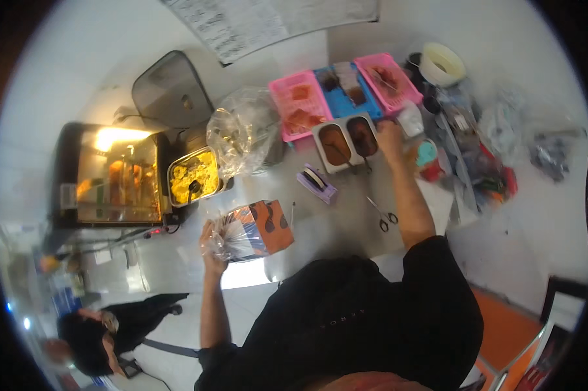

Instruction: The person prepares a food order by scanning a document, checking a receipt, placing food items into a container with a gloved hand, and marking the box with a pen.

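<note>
My left hand (209, 247) grips the gathered neck of a clear plastic bag (238, 240), which is wrapped around an orange printed box (272, 226) on the metal counter. My right hand (389, 136) is stretched to the back, at the right edge of a metal holder with two sauce pans (336, 146). Its fingertips are hidden, so whether it holds anything is unclear. A purple tape dispenser (316, 183) lies between the box and the sauce pans. A pair of scissors (384, 217) lies on the counter below my right forearm.
Pink baskets (299, 97) flank a blue basket (343, 88) at the back. A steel pan of yellow food (196, 176) stands beside a lit glass warmer cabinet (120, 176). Clear bags (245, 127) are heaped nearby. Another person (86, 337) is at lower left.
</note>
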`<state>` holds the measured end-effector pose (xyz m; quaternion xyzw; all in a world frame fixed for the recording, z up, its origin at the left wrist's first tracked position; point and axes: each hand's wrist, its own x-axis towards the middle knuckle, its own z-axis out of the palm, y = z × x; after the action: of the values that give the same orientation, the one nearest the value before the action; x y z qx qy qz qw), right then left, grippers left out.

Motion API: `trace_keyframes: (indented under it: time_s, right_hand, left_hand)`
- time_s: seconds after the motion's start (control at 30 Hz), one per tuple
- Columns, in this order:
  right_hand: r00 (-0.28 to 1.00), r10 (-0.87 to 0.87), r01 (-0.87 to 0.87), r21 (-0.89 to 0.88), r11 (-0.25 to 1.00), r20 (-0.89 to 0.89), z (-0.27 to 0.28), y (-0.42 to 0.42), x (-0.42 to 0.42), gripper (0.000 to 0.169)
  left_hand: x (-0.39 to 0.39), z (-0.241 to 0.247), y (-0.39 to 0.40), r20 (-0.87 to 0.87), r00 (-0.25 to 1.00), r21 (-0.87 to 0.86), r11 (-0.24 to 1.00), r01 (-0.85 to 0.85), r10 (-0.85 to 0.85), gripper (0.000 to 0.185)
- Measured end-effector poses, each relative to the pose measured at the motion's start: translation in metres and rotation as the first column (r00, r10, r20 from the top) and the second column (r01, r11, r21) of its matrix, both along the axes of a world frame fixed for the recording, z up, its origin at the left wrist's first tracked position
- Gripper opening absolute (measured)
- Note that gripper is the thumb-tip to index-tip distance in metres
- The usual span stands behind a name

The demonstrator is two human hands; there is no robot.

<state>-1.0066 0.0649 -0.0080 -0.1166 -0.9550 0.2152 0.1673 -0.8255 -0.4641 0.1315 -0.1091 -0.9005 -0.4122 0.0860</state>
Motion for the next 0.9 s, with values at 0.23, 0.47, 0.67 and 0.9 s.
trace_keyframes:
  time_s: [0.23,0.47,0.67,0.9]
  right_hand:
    - [0.920,-0.112,-0.109,0.520,0.847,0.375,-0.185,0.215,-0.099,0.030]
    - [0.977,0.035,-0.080,0.208,0.975,0.209,-0.179,0.123,-0.094,0.027]
    - [0.964,0.266,-0.265,0.035,0.964,-0.021,-0.044,0.091,-0.094,0.028]
    - [0.781,0.568,-0.621,-0.423,0.660,-0.260,0.095,-0.171,0.033,0.020]
  left_hand:
    - [0.038,-0.169,-0.021,0.025,0.864,-0.238,0.842,-0.484,0.503,0.037]
    - [0.133,-0.202,-0.024,0.419,0.195,-0.186,0.294,-0.938,0.887,0.042]
    - [0.117,-0.182,-0.039,0.448,0.498,-0.158,0.614,-0.774,0.743,0.045]
    - [0.147,-0.194,-0.090,0.360,0.799,-0.051,0.865,-0.499,0.482,0.037]
